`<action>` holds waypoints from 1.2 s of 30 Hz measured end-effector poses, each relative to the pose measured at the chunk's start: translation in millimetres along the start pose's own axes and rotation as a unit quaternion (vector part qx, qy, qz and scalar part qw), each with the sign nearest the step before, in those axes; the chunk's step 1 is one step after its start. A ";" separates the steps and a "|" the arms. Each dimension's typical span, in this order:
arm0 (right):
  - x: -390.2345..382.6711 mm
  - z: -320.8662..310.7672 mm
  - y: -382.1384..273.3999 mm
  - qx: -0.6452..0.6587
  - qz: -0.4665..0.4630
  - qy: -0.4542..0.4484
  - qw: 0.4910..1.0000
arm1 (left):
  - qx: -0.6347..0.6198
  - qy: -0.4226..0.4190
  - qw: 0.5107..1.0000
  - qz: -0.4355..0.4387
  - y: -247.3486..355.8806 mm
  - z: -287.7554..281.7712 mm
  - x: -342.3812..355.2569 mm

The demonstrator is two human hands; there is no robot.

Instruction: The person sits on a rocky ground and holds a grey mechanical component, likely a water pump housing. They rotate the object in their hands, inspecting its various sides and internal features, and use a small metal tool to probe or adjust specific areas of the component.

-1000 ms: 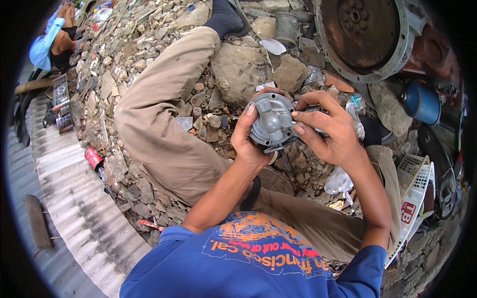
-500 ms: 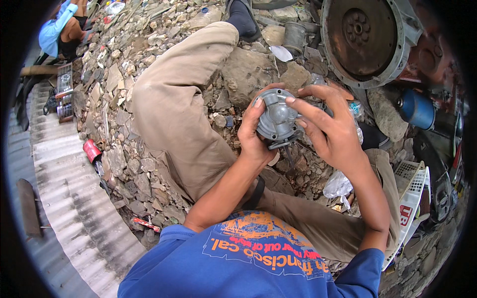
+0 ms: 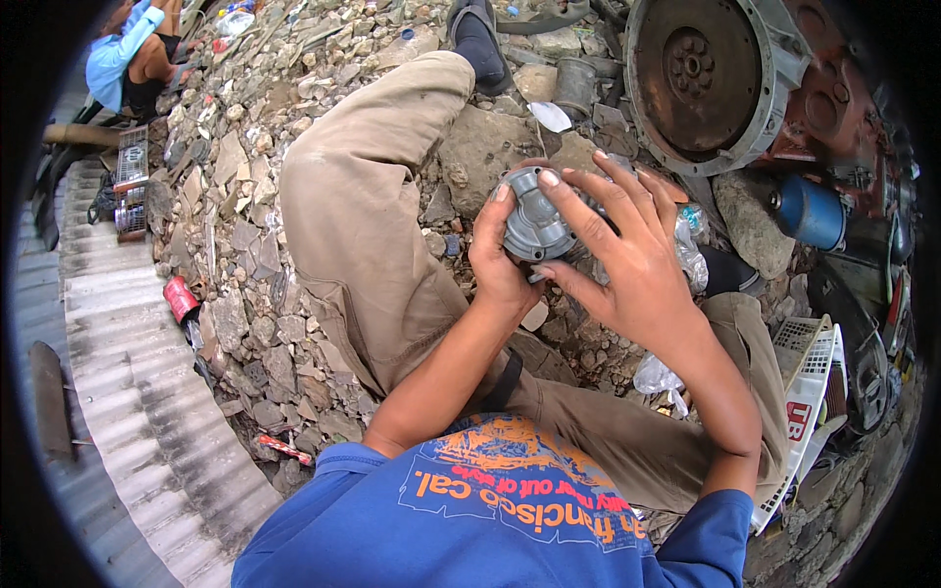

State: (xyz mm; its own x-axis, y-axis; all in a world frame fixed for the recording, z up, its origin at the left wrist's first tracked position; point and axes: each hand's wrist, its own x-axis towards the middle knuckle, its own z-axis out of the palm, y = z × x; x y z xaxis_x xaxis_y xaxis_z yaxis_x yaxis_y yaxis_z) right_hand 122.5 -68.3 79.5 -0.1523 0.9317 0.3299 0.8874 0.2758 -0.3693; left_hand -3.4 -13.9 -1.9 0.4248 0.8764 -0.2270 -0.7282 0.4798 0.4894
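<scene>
A round grey metal pump (image 3: 535, 223), its lobed cover facing up with small bolt holes around the rim, is held above the rubble between my knees. My left hand (image 3: 498, 250) is wrapped around its left side, thumb up on the edge. From the right, my right hand (image 3: 637, 245) spans the pump, with the index fingertip on the upper part of the cover and the thumb at the lower rim. Its other fingers are spread and raised off the metal. The pump's underside and right side are largely hidden by my hands.
A big round bell housing (image 3: 686, 78) and a blue canister (image 3: 812, 213) lie at the upper right. A white plastic crate (image 3: 809, 421) stands beside my right knee. Corrugated sheet (image 3: 147, 392) runs along the left; a red can (image 3: 180, 299) lies near it. Another person (image 3: 125, 59) sits far left.
The pump has turned and tilted slightly in my left hand. My right index finger has shifted up and left on the cover, and the thumb has come down to the lower rim.
</scene>
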 end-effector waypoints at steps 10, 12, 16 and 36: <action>-5.6 -1.4 -8.8 0.001 -0.023 0.040 0.999 | 0.063 -0.082 0.993 0.060 5.0 -6.5 -5.7; -6.8 -4.0 -9.9 0.006 -0.029 0.048 0.998 | 0.077 -0.116 0.987 0.087 5.8 -5.0 -7.2; -11.6 -6.4 -13.4 -0.002 -0.044 0.075 0.996 | 0.129 -0.157 0.976 0.082 12.6 -0.7 -7.1; -15.4 -6.6 -19.3 -0.026 -0.031 0.071 0.997 | 0.151 -0.118 0.976 0.104 17.9 6.1 -12.0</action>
State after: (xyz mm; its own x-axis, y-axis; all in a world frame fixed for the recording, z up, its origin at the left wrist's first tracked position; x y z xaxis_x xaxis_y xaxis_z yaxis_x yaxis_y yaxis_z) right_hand 110.6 -89.5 87.2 -0.1474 0.8691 0.4721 0.9005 0.3154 -0.2995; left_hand -18.2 -16.1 14.6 0.4223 0.9023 0.0867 -0.6359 0.2267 0.7377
